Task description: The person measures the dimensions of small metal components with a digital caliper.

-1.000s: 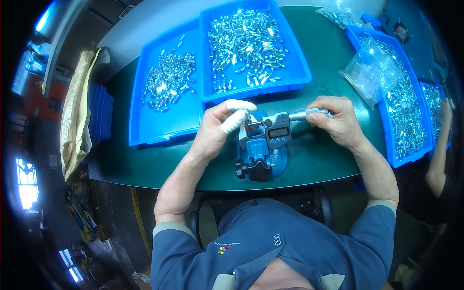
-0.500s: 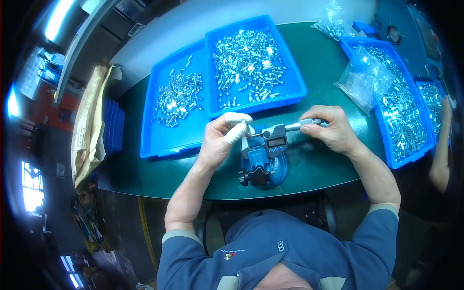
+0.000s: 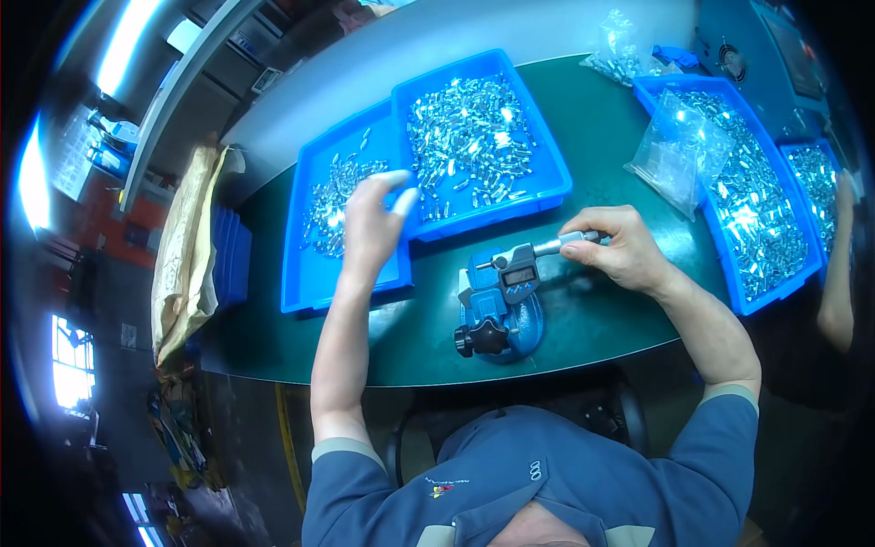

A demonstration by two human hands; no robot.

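Observation:
My right hand (image 3: 622, 248) pinches the thimble end of a digital micrometer (image 3: 519, 275) between thumb and fingers. A blue stand (image 3: 521, 333) with a black clamp knob (image 3: 489, 335) holds the micrometer, and no part shows in its jaw gap. My left hand (image 3: 372, 223) is raised over the left blue tray (image 3: 308, 290), close to the edge of the fuller tray. White covers wrap its thumb and forefinger, which are spread apart with nothing visible between them. Small shiny metal parts (image 3: 342, 187) lie in the left tray, partly hidden by this hand.
A fuller blue tray (image 3: 550, 182) of metal parts overlaps the left tray. At right stand a long tray (image 3: 795, 290) of parts and clear plastic bags (image 3: 670, 164). Another person's arm (image 3: 837, 273) reaches to a smaller tray at far right. Brown paper (image 3: 187, 264) stands at left.
My left hand has left the micrometer's jaws and moved up and left over the tray, its fingers parting. My right hand stays on the thimble. The view has shifted slightly.

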